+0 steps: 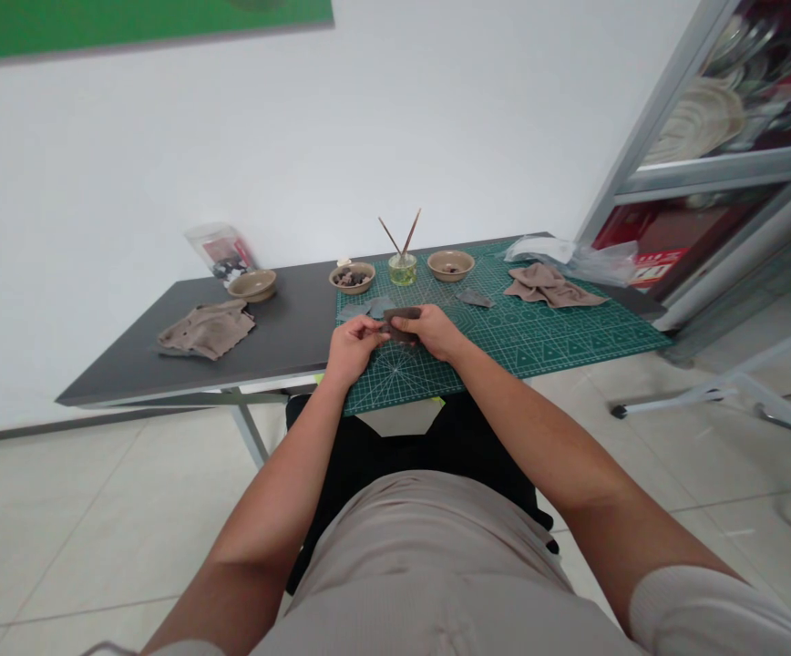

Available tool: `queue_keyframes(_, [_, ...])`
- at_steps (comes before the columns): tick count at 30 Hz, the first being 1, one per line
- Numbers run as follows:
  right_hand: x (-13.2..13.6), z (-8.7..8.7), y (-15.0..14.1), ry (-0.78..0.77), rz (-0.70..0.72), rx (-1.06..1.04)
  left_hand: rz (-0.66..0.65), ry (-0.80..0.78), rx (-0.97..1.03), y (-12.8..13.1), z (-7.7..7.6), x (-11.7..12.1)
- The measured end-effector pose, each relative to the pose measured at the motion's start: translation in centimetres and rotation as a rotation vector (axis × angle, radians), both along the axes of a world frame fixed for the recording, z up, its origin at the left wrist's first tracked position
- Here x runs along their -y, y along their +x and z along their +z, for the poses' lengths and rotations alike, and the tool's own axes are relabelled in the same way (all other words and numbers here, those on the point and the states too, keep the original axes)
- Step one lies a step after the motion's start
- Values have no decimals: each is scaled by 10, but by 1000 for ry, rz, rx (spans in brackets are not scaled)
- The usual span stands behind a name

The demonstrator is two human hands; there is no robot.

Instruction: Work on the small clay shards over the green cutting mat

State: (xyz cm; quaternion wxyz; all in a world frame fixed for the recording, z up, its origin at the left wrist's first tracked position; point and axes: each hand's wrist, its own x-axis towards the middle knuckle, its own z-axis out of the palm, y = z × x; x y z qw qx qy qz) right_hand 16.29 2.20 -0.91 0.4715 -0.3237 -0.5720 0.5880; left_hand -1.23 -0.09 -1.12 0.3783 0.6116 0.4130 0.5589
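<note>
Over the near edge of the green cutting mat (436, 360), my right hand (439, 332) is closed on a dark grey-brown, sandpaper-like sheet (402, 315). My left hand (356, 346) is right beside it, thumb and fingers pinched together at the sheet's left side. Whatever small thing the left fingers hold is mostly covered and too small to name. Grey flat pieces (373, 306) lie on the mat just beyond my left hand. Another grey scrap (476, 298) rests to the right of my hands.
Behind stand a bowl of dark lumps (353, 277), a glass jar of yellowish liquid (402, 269) with two thin sticks, and a bowl (451, 265) with little inside. Leftward are a brown cloth (208, 330), another bowl (252, 286) and a clear container (219, 251). Rightward lies a crumpled cloth (551, 286) beside plastic bags (577, 258).
</note>
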Motion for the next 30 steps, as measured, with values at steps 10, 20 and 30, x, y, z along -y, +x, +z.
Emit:
queue_keyframes(10, [2, 1, -1, -28, -51, -95, 37, 0, -25, 3, -1, 0])
queue_keyframes(20, [7, 4, -4, -3, -145, -12, 103, 145, -228, -1, -5, -1])
queue_keyframes(30, [8, 7, -7, -20, -123, 52, 150, 91, -271, 0, -4, 0])
